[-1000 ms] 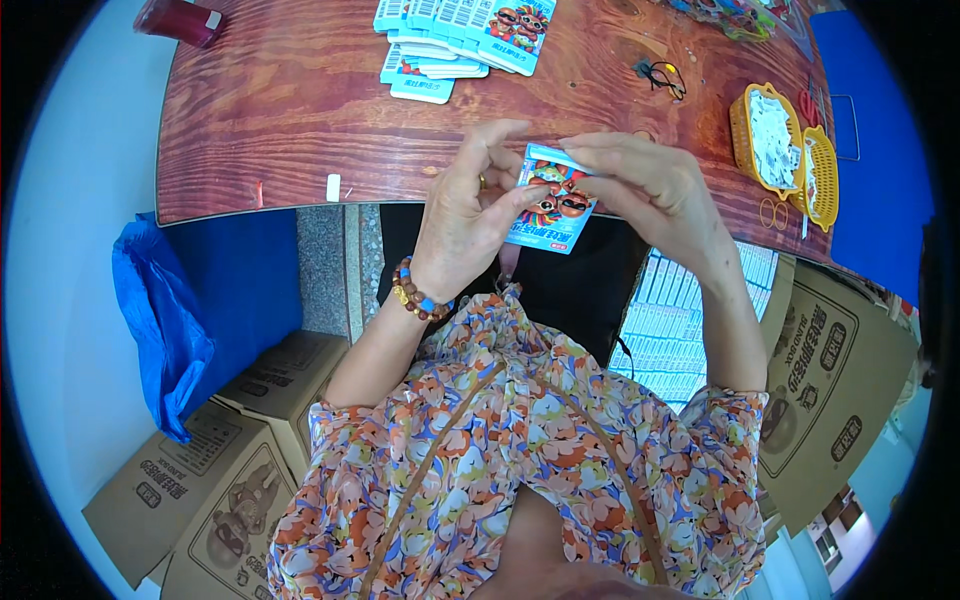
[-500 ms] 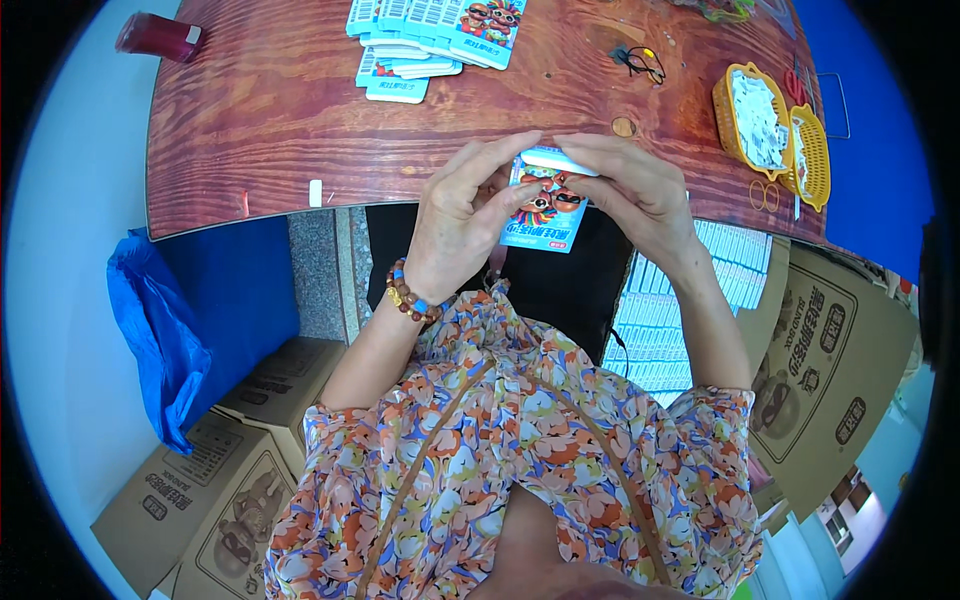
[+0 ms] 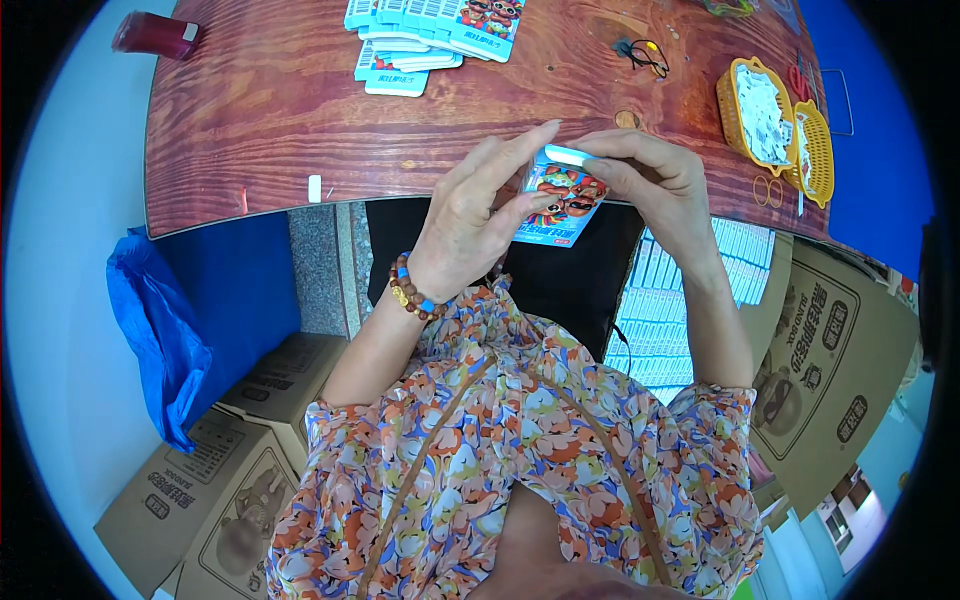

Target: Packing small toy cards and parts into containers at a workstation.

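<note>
Both of my hands hold a small light-blue card packet (image 3: pixel 562 198) with cartoon faces on it, just over the near edge of the wooden table (image 3: pixel 280 110). My left hand (image 3: pixel 480 215) pinches its left side, index finger stretched along the top. My right hand (image 3: pixel 650 180) grips its top right corner. A beaded bracelet (image 3: pixel 412 290) circles my left wrist. A pile of similar blue packets (image 3: pixel 430 30) lies at the table's far side.
Two yellow baskets (image 3: pixel 775 125) with small white pieces sit at the table's right, rubber bands (image 3: pixel 768 188) beside them. A red object (image 3: pixel 155 35) is far left. Cardboard boxes (image 3: pixel 215 470) and a blue bag (image 3: pixel 150 330) lie below left; another box (image 3: pixel 830 360) and stacked packets (image 3: pixel 665 310) are right.
The packet has stayed between my hands. My left index finger has stretched out along its top edge, and the view has tilted a little toward the table.
</note>
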A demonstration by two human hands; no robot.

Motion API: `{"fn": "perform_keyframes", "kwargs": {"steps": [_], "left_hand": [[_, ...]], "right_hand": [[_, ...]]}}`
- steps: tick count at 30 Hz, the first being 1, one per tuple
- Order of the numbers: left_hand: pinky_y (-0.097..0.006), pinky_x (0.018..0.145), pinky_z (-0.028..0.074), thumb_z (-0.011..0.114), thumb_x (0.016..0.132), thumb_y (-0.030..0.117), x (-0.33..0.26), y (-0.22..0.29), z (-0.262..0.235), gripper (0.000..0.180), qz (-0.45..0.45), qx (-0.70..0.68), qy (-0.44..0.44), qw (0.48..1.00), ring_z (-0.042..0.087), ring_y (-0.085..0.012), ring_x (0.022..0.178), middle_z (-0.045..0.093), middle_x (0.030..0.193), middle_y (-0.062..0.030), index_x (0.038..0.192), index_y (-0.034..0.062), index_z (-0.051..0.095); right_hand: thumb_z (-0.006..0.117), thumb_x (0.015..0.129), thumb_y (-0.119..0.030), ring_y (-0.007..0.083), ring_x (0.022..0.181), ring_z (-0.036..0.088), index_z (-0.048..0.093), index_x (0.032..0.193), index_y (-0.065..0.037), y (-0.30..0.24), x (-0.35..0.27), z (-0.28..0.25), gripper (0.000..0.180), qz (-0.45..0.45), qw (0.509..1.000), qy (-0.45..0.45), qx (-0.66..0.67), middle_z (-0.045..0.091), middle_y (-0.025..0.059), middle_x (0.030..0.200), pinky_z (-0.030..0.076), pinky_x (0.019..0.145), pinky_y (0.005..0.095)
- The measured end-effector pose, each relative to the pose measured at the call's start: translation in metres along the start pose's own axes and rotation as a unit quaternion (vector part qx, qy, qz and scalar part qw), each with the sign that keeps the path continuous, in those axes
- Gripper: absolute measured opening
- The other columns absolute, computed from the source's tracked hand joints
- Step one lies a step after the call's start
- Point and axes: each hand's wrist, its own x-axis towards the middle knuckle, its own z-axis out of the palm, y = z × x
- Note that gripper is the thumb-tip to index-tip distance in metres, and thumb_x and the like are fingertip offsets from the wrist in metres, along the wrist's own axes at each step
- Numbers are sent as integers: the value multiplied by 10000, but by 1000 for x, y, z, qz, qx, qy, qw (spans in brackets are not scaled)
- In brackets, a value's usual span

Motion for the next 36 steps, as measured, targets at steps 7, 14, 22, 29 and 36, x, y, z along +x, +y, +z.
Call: {"fn": "perform_keyframes", "kwargs": {"steps": [7, 14, 22, 29, 36], "left_hand": [[-305, 736, 545, 718, 826, 21, 0, -1, 0, 634, -11, -15, -4, 1000, 636, -187, 815, 611, 979, -95, 1420, 135, 526], [-308, 740, 546, 725, 824, 28, -2, -3, -1, 633, -28, -21, -18, 999, 638, -189, 807, 610, 963, -93, 1416, 131, 526], [-310, 706, 533, 730, 823, 38, -5, -10, 1, 617, -51, -27, -20, 998, 615, -186, 755, 591, 916, -88, 1403, 131, 541], [-298, 681, 514, 734, 811, 28, -7, -12, 8, 545, -114, -97, 26, 988, 591, -135, 734, 580, 879, -55, 1335, 106, 606], [-248, 694, 510, 735, 841, 46, -11, -15, 15, 406, -138, -167, 29, 976, 602, -88, 775, 586, 889, -25, 1238, 53, 649]], "right_hand": [[623, 912, 24, 130, 957, 665, 723, 1087, 12, 1, 3, -2, 202, -66, 993, -15, -101, 703, 100, 1093, 548, 790, 242], [645, 893, 29, 142, 919, 685, 721, 1081, 14, -2, 4, 3, 204, -94, 978, -2, -186, 716, 109, 1051, 551, 767, 253], [665, 877, 19, 182, 952, 705, 720, 1065, 15, 5, 4, -1, 196, -156, 954, -20, -255, 729, 131, 1041, 561, 787, 280], [685, 871, -8, 213, 1027, 693, 692, 1141, -1, 8, -5, 4, 269, -185, 938, -30, -293, 690, 144, 1181, 563, 829, 317], [700, 859, 3, 223, 1040, 681, 686, 1165, -5, 27, -15, 7, 307, -99, 983, 21, -156, 674, 131, 1192, 570, 853, 300]]}}
